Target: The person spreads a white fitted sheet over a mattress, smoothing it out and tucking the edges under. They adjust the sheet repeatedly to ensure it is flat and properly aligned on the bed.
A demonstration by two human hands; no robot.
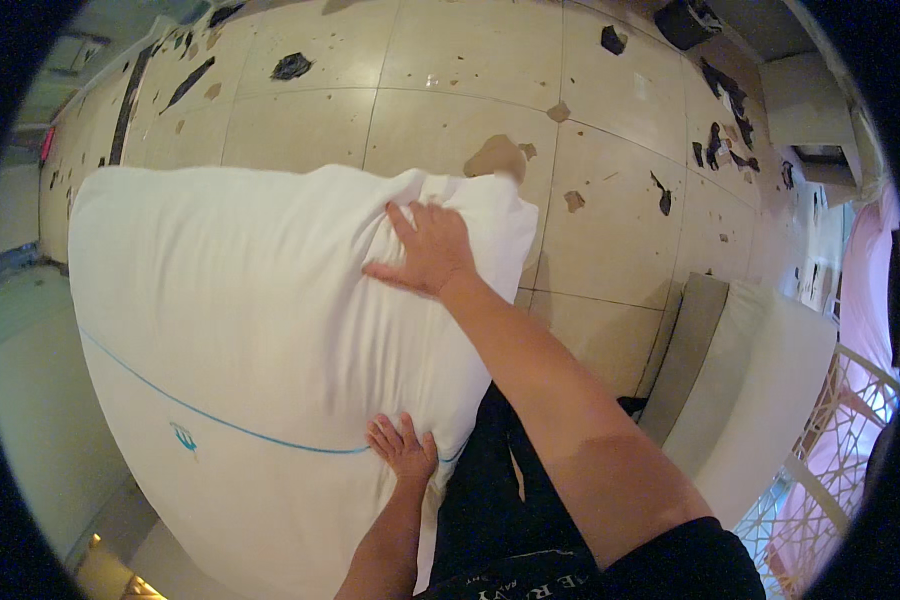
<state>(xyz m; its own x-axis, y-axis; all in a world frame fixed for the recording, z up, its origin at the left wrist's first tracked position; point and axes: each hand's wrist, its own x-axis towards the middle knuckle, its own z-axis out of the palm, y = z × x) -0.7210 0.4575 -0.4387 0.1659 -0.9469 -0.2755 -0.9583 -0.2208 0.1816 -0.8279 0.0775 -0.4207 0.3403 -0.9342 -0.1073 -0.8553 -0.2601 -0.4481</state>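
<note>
A large padded piece in white fabric (225,300), perhaps a mattress or cushion, fills the left and middle of the view before me. A thin blue line of piping or stitching (225,420) crosses it, with a small blue emblem (184,436) below. My right hand (431,251) lies palm down on the fabric near its far right part, thumb and forefinger spread, with creases around it. Closer to my body, my left hand (402,448) rests on the cloth over the blue line, fingers apart. What is under the cover is hidden.
Torn black scraps (292,66) and brown pieces (495,155) litter the tiled floor (450,45). To my right stands a pale padded block (750,375), beside a lattice panel (840,450) and pink fabric (866,277). A greenish surface (45,360) borders the left.
</note>
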